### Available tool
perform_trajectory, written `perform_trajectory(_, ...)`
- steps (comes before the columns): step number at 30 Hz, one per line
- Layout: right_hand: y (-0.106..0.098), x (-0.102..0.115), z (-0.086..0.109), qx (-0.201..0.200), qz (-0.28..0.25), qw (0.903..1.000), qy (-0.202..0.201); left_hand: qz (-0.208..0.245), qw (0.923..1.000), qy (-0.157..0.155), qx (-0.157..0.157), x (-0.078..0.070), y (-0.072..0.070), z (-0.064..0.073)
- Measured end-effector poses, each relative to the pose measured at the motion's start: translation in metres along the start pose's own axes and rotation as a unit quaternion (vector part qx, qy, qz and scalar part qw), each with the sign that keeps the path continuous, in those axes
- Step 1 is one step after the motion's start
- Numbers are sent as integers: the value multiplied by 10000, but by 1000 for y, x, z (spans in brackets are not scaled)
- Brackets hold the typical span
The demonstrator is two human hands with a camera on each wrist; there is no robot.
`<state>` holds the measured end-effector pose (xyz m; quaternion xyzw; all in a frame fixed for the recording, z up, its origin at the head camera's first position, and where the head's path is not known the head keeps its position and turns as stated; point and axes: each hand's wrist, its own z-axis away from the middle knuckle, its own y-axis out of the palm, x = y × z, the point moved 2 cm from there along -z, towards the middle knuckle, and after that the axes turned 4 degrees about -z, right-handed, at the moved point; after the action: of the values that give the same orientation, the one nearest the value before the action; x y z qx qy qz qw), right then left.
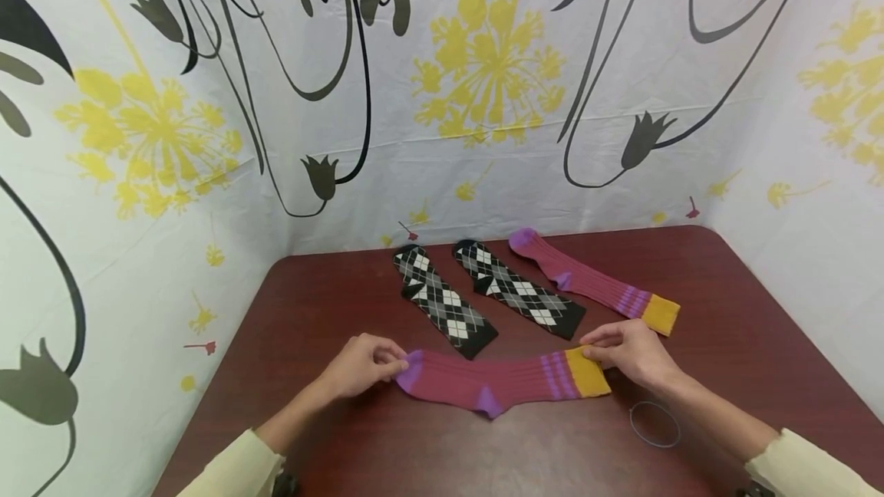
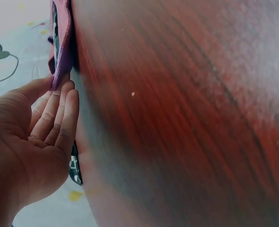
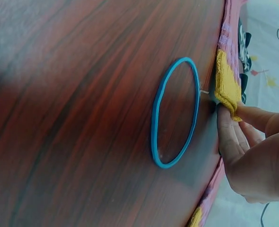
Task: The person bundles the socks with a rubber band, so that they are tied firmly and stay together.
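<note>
A magenta sock (image 1: 456, 380) with purple toe and heel and a yellow cuff (image 1: 587, 372) stretches sideways between both hands near the middle of the table. My left hand (image 1: 364, 365) pinches its purple toe between thumb and fingers; the left wrist view shows that toe (image 2: 62, 71) at the fingertips. At the other end my right hand (image 1: 631, 351) pinches the upper corner of the yellow cuff, and in the right wrist view the cuff (image 3: 228, 80) sits between thumb and fingers. Close to the right hand lies a blue rubber band (image 3: 155, 120).
Behind the held sock, two black, grey and white argyle socks (image 1: 445, 301) (image 1: 521, 290) lie slanted on the dark red table (image 1: 331, 290). A second magenta sock (image 1: 594, 278) with a yellow cuff lies to their right. Patterned white cloth (image 1: 387, 113) hangs around the table.
</note>
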<state>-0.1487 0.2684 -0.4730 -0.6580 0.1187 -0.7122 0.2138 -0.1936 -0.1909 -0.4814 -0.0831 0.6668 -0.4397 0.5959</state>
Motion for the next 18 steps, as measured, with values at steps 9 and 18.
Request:
perform_trajectory(9,-3,0,-1,-72,267,9995,-134,-9,10000,48,80,0,6,0)
perform_trajectory(18,-6,-1,-1,-187,495,9984,-192,-270,9996,95,-11,-1,5,-2)
